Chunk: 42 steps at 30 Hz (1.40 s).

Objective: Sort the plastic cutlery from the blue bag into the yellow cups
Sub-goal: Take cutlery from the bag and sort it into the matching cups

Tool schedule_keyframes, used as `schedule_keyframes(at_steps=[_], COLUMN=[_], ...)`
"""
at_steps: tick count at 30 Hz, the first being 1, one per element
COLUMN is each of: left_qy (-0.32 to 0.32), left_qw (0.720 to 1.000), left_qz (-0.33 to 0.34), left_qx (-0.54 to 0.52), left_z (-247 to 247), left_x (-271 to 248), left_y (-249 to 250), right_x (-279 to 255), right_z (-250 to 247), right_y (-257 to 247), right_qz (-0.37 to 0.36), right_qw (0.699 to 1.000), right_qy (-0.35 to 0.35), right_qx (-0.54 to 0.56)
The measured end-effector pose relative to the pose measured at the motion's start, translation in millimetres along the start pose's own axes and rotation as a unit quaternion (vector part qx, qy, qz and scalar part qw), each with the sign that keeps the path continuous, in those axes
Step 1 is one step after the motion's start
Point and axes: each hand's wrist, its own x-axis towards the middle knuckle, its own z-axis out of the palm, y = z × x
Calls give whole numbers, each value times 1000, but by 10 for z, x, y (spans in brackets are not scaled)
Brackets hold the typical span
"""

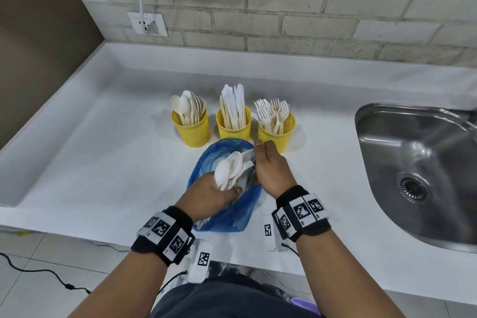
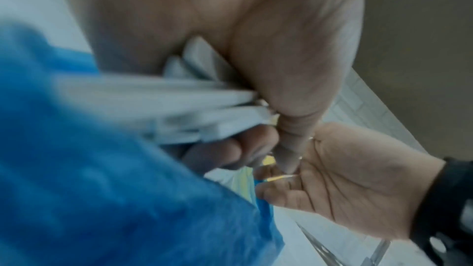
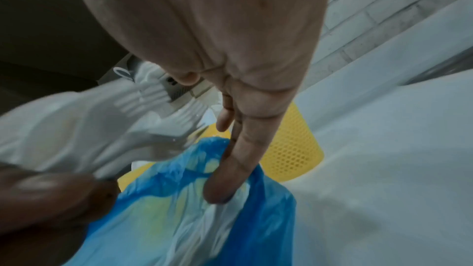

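Observation:
Three yellow mesh cups stand in a row on the white counter: the spoon cup (image 1: 191,129), the knife cup (image 1: 233,128) and the fork cup (image 1: 277,134). In front of them lies the crumpled blue bag (image 1: 227,217) (image 2: 102,189) (image 3: 179,209). My left hand (image 1: 227,190) (image 2: 258,149) grips a bundle of white cutlery (image 1: 228,170) (image 2: 192,108) (image 3: 76,128) by the handles above the bag mouth, spoon bowls and fork tines pointing up. My right hand (image 1: 258,160) (image 3: 230,169) (image 2: 345,179) is beside the bundle, fingers straight, one finger resting on the bag's rim.
A steel sink (image 1: 418,162) is set into the counter at the right. A wall socket (image 1: 148,24) with a white cable sits on the brick wall at the back left. The counter's front edge (image 1: 103,242) runs just under my wrists.

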Motion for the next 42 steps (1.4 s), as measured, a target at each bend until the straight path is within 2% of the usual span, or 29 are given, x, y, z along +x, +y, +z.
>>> schedule_keyframes(at_steps=[2, 4, 7, 11, 14, 17, 20, 24, 27, 34, 42], left_qy=[-32, -35, 8, 81, 99, 115, 124, 110, 100, 88, 105], left_qw=[998, 996, 992, 976, 967, 960, 940, 903, 890, 899, 913], left_qz=[44, 77, 119, 196, 220, 216, 242, 307, 326, 336, 271], left_qx=[23, 13, -40, -52, -85, -138, -207, -281, -304, -267, -288], left_z=[-17, -17, 3, -20, -81, -234, -428, -552, -554, -536, -504], left_x=[-51, -54, -25, 48, 30, -32, -86, -187, -225, -242, -235], left_y=[49, 80, 167, 305, 437, 607, 817, 1136, 1247, 1166, 950], right_x=[-64, -133, -227, -311, -335, -287, -219, -228, -243, -299, -343], right_z=[-50, -82, -128, -145, -182, -275, -349, -240, -115, -37, 75], right_y=[-86, -210, -433, -669, -740, -739, -732, -683, -691, -768, -756], right_qz=[-46, -106, -182, -230, -238, -196, -81, 34, 86, 90, 98], right_qw=[999, 994, 983, 970, 969, 953, 927, 942, 927, 868, 840], right_qy=[12, 25, 10, -50, -52, -8, -1, -82, -134, -199, -183], right_qx=[4, 15, 6, -59, 33, 232, 366, 323, 340, 447, 501])
